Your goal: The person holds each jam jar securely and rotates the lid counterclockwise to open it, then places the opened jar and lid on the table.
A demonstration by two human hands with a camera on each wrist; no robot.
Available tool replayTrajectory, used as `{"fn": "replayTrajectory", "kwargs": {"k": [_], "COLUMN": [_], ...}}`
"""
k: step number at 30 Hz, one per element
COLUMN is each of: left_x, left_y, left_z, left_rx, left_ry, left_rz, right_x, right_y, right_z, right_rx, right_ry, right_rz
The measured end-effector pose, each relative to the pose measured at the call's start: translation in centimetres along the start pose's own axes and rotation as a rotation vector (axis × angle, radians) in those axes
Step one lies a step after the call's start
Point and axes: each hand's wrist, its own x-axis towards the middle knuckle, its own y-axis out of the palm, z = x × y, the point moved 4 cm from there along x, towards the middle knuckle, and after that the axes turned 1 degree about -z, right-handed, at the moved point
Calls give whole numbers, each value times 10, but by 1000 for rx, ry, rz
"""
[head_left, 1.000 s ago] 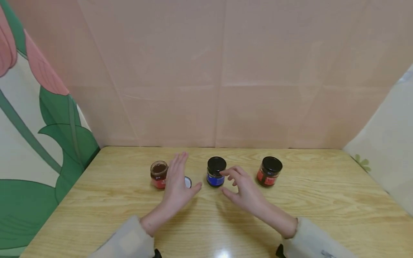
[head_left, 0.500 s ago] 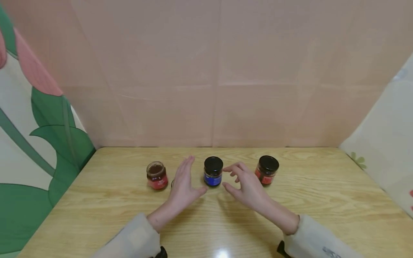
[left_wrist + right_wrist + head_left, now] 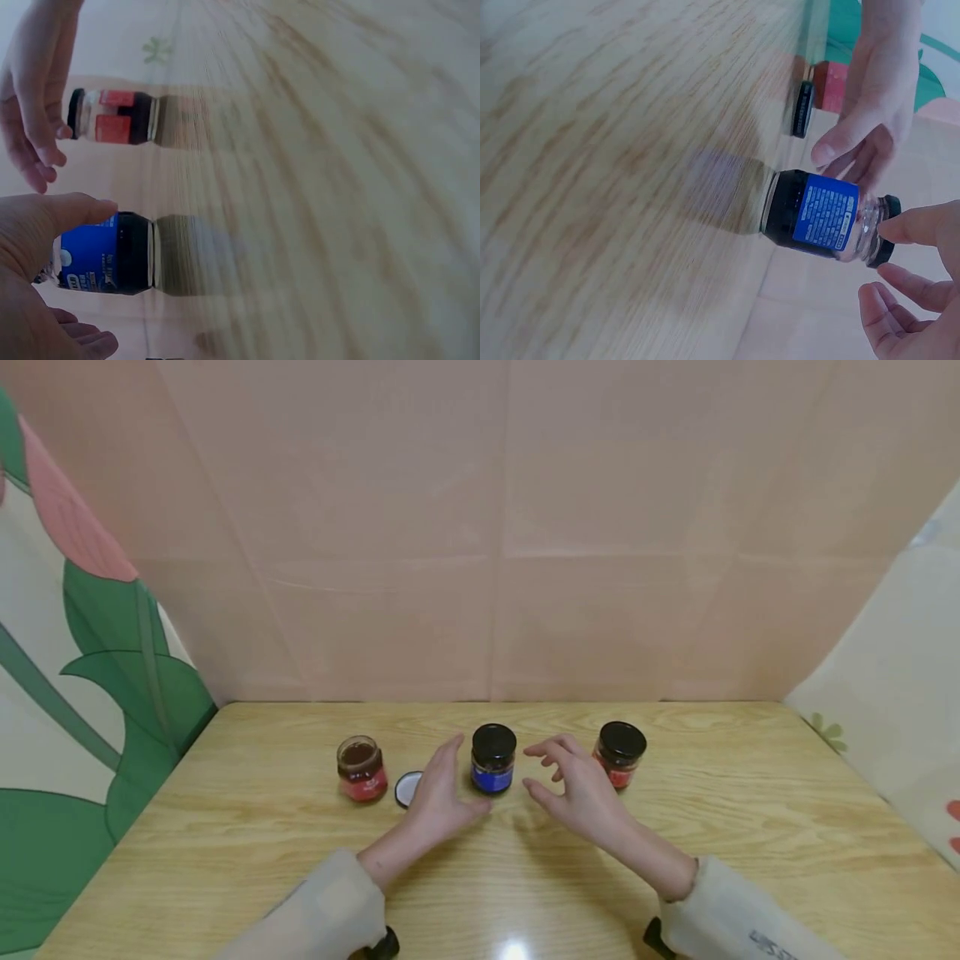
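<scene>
A glass jar with a blue label and black lid (image 3: pixel 492 760) stands upright on the wooden table between both hands. My left hand (image 3: pixel 437 802) is at the jar's left, thumb spread from its fingers in front of the glass; contact cannot be made out. To the right, my right hand (image 3: pixel 581 789) holds nothing, its thumb and bent fingers a little apart from the jar. In the right wrist view, the blue-label jar (image 3: pixel 821 214) has its lid on, with right fingertips appearing near the lid. Left fingers partly cover the label in the left wrist view.
An uncovered red-label jar (image 3: pixel 363 772) with dark contents stands at the left. Beside it a loose lid (image 3: pixel 407 788) lies white side up, partly behind the left hand. Another red-label jar (image 3: pixel 620 752), black lid on, stands behind the right hand. A pink cloth (image 3: pixel 495 568) hangs behind the table.
My left hand has moved right towards the blue-label jar, uncovering the red-label jar and much of the loose lid. The right hand has drawn slightly away from the blue-label jar. The view has shifted slightly.
</scene>
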Motion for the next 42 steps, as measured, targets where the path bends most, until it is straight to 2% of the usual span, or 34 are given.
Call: {"fn": "replayTrajectory", "kwargs": {"k": [4,12,20,24,30,37,42], "left_x": [3,7,13,15,17,20,21], "left_y": [4,12,17,19,21,24,24], "left_z": [2,5,5,4,3,4,7], "left_rx": [-29,-147,-173,-162,-182,-200,-200], "left_ry": [-24,-56,6,12,-25,-51,-62], "left_rz": [2,-14,-29,-25,-26,5,-17], "right_x": [1,1,3,3,4,5,4], "right_y": [0,1,-3,-4,-4,-3,-3], "right_z": [-3,-7,-5,-4,-6,-7,-6], "right_rx": [4,11,48,76,120,181,193], "right_ry": [15,46,56,67,81,131,155], "right_rz": [1,11,1,5,16,39,53]}}
